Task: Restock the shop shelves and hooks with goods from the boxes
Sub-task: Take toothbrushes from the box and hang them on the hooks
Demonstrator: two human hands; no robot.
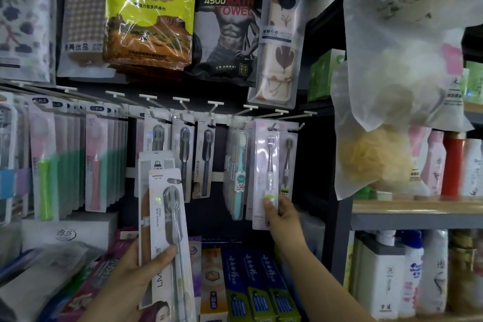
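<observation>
My left hand grips a stack of carded toothbrush packs; the front one is a grey brush on a white card marked SPRING. My right hand pinches the lower end of a white toothbrush pack whose top slot sits at a hook on the peg rail. Beside it hang a second similar pack and a teal toothbrush pack. More dark-brush packs hang to the left.
Bath towel packs hang above the rail. Toothpaste boxes stand on the shelf below. A bag of bath sponges hangs at the right in front of a shelf of bottles. Rows of coloured toothbrush packs fill the left.
</observation>
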